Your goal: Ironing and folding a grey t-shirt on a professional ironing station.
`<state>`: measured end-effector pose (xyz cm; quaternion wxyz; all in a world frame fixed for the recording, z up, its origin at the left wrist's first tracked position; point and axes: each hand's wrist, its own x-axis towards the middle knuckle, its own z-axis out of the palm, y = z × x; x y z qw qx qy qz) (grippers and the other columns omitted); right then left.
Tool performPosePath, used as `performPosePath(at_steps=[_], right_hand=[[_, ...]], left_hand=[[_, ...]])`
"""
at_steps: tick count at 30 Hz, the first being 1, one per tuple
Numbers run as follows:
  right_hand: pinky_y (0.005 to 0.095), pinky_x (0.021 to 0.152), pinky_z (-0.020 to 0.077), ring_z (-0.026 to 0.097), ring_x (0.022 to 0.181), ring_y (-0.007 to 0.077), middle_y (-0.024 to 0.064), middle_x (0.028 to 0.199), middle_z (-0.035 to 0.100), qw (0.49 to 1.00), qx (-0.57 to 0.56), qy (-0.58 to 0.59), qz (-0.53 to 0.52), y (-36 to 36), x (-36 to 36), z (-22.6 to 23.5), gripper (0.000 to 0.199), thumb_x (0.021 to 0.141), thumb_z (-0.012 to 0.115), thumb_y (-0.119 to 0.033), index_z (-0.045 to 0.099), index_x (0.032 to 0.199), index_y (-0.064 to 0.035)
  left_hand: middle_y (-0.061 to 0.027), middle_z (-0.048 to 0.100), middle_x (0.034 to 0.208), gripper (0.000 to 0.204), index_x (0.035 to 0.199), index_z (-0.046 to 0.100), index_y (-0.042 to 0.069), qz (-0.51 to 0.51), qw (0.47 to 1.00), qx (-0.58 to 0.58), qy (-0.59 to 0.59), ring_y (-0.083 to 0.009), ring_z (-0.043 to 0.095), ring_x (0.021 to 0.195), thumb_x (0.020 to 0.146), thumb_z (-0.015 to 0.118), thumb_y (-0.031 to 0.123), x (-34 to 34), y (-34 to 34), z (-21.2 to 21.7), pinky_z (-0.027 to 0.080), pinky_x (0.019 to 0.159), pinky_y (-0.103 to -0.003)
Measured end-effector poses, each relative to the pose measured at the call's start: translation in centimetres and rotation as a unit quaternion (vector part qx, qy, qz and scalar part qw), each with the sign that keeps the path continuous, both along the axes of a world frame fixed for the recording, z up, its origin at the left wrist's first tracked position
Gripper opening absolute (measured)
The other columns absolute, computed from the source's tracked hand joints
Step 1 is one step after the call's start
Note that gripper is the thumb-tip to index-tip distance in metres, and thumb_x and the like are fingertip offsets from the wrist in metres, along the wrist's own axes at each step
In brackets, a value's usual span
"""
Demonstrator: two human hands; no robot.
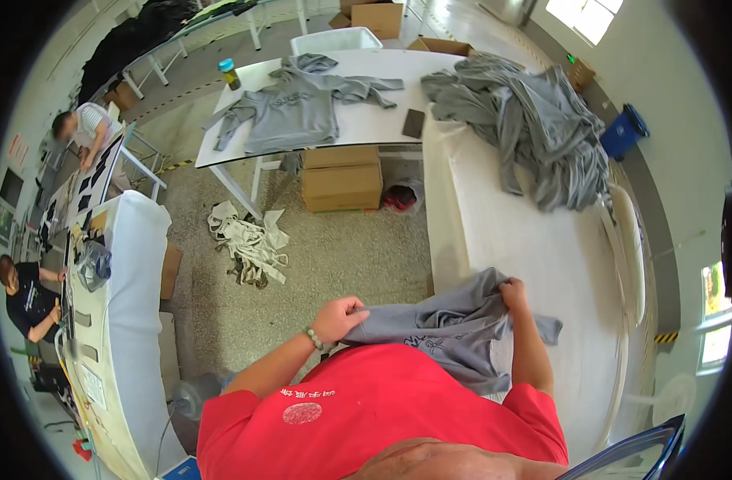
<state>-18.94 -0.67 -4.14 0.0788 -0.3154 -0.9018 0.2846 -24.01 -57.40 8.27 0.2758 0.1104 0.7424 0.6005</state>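
A grey sweatshirt (450, 320) with a dark print is stretched out in front of me, partly over the white-covered table to my right. My left hand (338, 320), a beaded bracelet on its wrist, is closed on one end of the cloth. At the other end my right hand (513, 294) pinches the fabric, and a grey piece sticks out to the right past that forearm. Part of the garment is hidden behind my red shirt.
A big heap of grey garments (526, 120) lies on the right-hand table (534, 256). Across from me, a white table (366, 120) bears a spread grey hooded sweatshirt (294, 108) and a bottle (229, 74). White cloth scraps (250, 244) litter the floor; two people work at left.
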Motion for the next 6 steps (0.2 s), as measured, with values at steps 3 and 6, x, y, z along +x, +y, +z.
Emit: performPosePath(at_steps=[3, 6], right_hand=[[0.0329, 0.071, 0.0512, 0.061, 0.078, 0.0132, 0.0070, 0.082, 0.069, 0.988, -0.055, 0.056, 0.133, -3.8, -11.1, 8.6, 0.018, 0.097, 0.066, -0.019, 0.071, 0.101, -0.0017], [0.0297, 0.067, 0.0485, 0.058, 0.075, 0.0125, 0.0016, 0.082, 0.065, 0.952, 0.018, 0.246, 0.180, -10.5, -18.0, 19.6, 0.012, 0.104, 0.060, -0.011, 0.069, 0.100, -0.0043]], left_hand=[[-0.0112, 0.071, 0.081, 0.023, 0.103, 0.072, 0.007, 0.032, 0.968, -0.131, 0.211, -0.0181, 0.067, 0.071, 0.097, 0.073, 0.029, -7.7, -2.9, 5.0, 0.053, 0.068, -0.035], [-0.0139, 0.072, 0.088, 0.025, 0.109, 0.072, 0.008, 0.158, 0.923, -0.208, 0.284, -0.0210, 0.070, 0.078, 0.098, 0.074, 0.030, -14.3, -6.2, 13.7, 0.055, 0.074, -0.034]])
